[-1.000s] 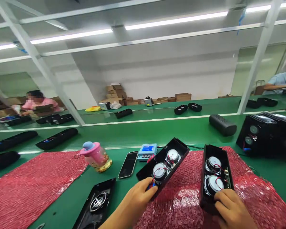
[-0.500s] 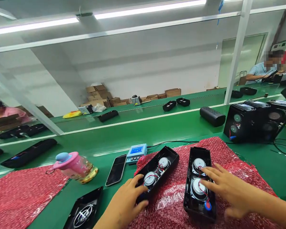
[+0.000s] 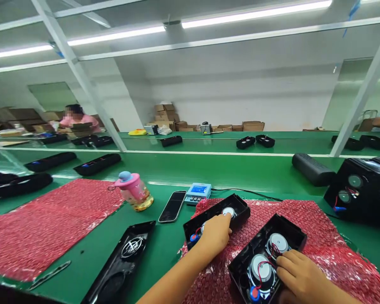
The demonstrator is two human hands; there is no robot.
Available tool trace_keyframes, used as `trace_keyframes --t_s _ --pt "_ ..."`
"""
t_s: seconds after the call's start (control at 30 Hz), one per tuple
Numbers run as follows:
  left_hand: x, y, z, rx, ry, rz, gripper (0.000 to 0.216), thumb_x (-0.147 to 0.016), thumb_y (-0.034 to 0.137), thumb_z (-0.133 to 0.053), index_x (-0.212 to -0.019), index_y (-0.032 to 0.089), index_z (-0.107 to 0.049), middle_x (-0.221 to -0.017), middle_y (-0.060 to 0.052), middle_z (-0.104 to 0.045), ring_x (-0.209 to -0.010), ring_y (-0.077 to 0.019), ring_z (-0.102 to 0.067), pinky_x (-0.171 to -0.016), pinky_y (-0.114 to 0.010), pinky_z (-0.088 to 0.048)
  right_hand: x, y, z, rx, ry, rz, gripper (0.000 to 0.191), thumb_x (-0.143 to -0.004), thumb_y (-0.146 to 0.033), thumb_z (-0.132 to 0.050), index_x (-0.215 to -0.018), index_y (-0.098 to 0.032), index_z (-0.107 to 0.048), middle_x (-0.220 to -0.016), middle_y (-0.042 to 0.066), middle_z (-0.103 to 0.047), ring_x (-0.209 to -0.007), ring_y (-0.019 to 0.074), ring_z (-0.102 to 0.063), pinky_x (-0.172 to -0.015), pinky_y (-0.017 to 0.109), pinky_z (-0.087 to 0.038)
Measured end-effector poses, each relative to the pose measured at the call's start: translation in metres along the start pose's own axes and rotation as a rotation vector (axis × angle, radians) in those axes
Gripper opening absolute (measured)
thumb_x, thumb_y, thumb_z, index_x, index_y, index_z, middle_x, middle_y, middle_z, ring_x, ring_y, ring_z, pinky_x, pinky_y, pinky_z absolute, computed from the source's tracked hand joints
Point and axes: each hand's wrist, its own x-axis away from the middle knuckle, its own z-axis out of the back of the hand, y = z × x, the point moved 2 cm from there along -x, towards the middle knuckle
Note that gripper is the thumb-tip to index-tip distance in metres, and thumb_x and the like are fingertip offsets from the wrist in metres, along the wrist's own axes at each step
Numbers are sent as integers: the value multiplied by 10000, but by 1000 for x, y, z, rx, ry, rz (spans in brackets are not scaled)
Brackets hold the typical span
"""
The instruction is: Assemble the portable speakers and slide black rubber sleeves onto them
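Where casings (image 3: 256,246) rest, bubble wrap (image 3: 323,236); pale wall (image 3: 228,88) beyond

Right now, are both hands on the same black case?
No, the left hand is at the farther case, while the right hand touches the nearer case.

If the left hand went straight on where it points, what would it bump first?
Probably the farther speaker driver in the left housing, just ahead of the left hand; contact is unclear.
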Motion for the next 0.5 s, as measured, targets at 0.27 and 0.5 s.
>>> trace_keyframes --t_s 0.27,0.5 --pt "-16 -8 12 50 140 67 300 -858 253 -361 -984 144 -611 -1010 -139 -650 -975 -271 -600 -798 -360 -445 -53 -8 -16 79 -41 91 487 -900 -600 -305 -687 -199 -481 -627 12 -538 -540 170 -466 -527 299 -282" --pt "-30 -6 10 74 220 178 633 -754 707 -395 -911 151 -653 -895 -130 -679 -848 -311 -640 -694 -379 -486 -89 -8 -15 39 -194 -96 419 -867 -552 -440 -661 -208 -560 -602 14 -604 -525 194 -526 -514 300 -168"
